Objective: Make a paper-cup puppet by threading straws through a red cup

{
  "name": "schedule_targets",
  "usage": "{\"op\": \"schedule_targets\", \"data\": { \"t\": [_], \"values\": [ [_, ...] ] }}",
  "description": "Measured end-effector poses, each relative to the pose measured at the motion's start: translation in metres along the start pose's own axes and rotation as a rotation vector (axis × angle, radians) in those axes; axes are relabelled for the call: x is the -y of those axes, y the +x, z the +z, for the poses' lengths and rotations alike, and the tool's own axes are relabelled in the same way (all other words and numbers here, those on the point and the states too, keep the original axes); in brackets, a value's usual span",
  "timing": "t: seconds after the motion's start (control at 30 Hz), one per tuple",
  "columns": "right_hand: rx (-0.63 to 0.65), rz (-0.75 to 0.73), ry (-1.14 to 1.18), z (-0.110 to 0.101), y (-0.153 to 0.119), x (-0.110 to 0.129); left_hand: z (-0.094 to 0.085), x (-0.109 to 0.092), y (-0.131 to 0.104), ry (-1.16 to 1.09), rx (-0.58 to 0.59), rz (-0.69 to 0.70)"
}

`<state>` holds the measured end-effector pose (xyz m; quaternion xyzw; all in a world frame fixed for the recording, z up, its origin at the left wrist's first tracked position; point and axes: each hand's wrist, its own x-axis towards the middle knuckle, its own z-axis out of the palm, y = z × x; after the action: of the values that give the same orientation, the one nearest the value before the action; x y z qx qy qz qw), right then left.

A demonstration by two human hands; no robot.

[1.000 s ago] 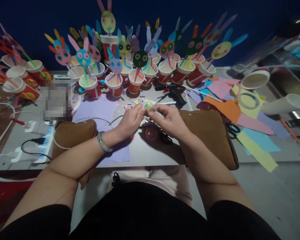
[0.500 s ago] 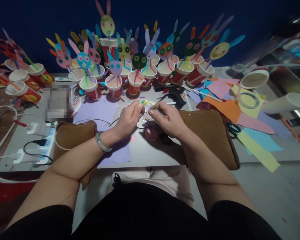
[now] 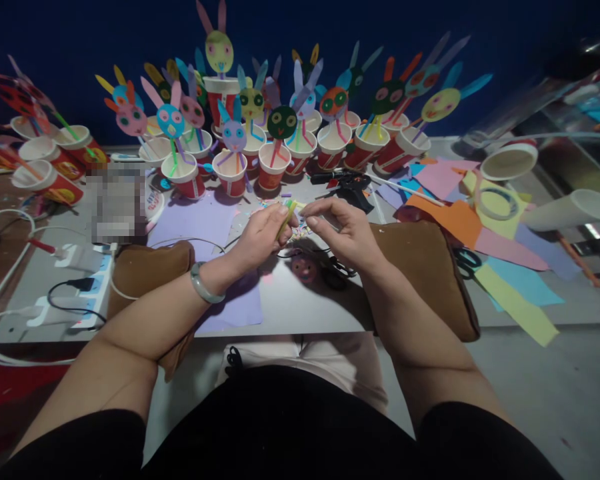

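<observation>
My left hand [image 3: 265, 230], with a bracelet [image 3: 205, 283] at the wrist, is closed on a thin yellow-green strip [image 3: 286, 221]. Whether it is paper or a straw I cannot tell. Opposite it, my right hand [image 3: 345, 230] has its fingers bent and the thumb a little apart, close to the strip's upper end. Small coloured scraps [image 3: 300, 233] lie on the table beneath the hands. Nearer me, a round pinkish paper face [image 3: 305, 268] rests beside black-handled scissors [image 3: 337, 277], partly in shadow.
Several red paper cups [image 3: 274, 175] holding rabbit-faced straw figures line the back. A black glue gun [image 3: 353, 187] lies before them. Coloured paper [image 3: 460, 217] and a tape roll [image 3: 497, 202] are on the right. Brown cushions [image 3: 415, 273] flank the hands; a power strip [image 3: 93, 293] sits left.
My right hand has drawn slightly right, away from the left, and its fingers have loosened. The yellow-green strip in my left hand now shows more plainly.
</observation>
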<state>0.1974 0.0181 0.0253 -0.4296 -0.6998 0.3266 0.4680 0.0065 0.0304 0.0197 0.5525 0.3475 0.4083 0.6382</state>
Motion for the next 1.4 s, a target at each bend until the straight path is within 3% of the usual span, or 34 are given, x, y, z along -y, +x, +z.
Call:
{"op": "schedule_targets", "data": {
  "t": [0.57, 0.8, 0.97, 1.4],
  "values": [
    [-0.039, 0.065, 0.072, -0.002, 0.001, 0.001, 0.005, 0.002, -0.002, -0.017, 0.02, -0.058],
    [-0.006, 0.097, 0.081, -0.002, 0.001, 0.0, 0.001, 0.009, -0.003, 0.03, 0.033, 0.024],
    [-0.005, 0.079, 0.114, -0.001, 0.001, 0.001, 0.003, 0.002, -0.005, -0.055, 0.127, -0.046],
    [-0.024, 0.063, 0.191, -0.001, 0.001, -0.006, 0.008, -0.006, -0.011, -0.182, 0.209, -0.151]
  ]
}}
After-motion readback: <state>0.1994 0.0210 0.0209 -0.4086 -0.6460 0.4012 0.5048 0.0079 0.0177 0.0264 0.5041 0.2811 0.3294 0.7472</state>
